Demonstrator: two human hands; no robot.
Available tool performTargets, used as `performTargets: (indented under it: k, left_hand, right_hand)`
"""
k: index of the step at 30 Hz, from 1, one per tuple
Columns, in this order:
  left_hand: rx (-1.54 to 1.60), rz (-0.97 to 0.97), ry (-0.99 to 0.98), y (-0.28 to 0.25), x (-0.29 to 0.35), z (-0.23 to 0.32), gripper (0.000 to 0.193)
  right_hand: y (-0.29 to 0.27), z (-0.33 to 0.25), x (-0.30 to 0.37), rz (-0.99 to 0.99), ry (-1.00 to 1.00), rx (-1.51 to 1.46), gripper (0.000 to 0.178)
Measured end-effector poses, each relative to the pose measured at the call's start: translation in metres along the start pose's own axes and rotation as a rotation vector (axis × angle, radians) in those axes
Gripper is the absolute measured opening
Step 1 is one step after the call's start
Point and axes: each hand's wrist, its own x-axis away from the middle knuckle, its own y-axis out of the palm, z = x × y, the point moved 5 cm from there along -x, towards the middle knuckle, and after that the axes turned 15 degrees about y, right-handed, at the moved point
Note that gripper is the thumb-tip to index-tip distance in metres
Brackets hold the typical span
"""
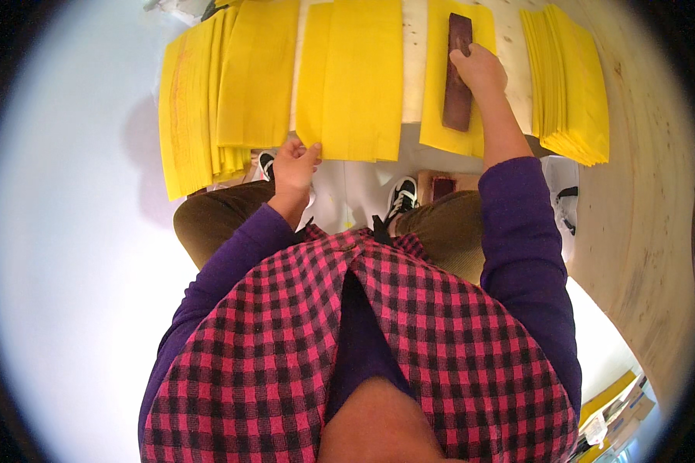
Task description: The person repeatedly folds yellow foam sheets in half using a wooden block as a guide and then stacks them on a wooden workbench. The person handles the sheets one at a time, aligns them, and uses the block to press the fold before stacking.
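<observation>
My right hand [483, 71] grips a long, dark red-brown rectangular block [459, 100] by its right side. The block lies lengthwise over a yellow sheet [434, 127] near the right of the table. At the near edge of the middle yellow sheets [363, 85], my left hand [295, 166] pinches their lower left corner between thumb and fingers. These middle sheets overlap one another and hang slightly past the table's edge. Whether the sheets are paper or thin cloth I cannot tell.
Fanned yellow stacks stand at the left [189, 108] and the right [571, 85] of the pale wooden table [414, 62]. Below the edge, between my shoes, sits a wooden board [459, 181] with a dark red patch. A whitish container [561, 193] is under the right side.
</observation>
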Motion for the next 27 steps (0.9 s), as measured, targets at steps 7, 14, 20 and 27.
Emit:
performTargets:
  k: [7, 14, 20, 27]
  left_hand:
    - [-0.175, 0.055, 0.394, 0.005, 0.002, 0.006, 0.023]
    - [-0.559, -0.148, 1.007, 0.014, 0.014, 0.038, 0.016]
    - [-0.615, -0.322, 1.12, 0.025, 0.02, 0.045, 0.02]
    - [-0.765, -0.539, 1.208, 0.032, 0.023, 0.053, 0.024]
  right_hand:
    - [0.003, 0.001, -0.003, 0.023, -0.016, -0.008, 0.046]
    - [0.0, 0.0, -0.001, 0.002, 0.017, -0.03, 0.042]
    - [-0.002, -0.001, 0.003, 0.013, 0.033, -0.061, 0.039]
    - [-0.002, 0.0, 0.003, 0.007, 0.035, -0.054, 0.039]
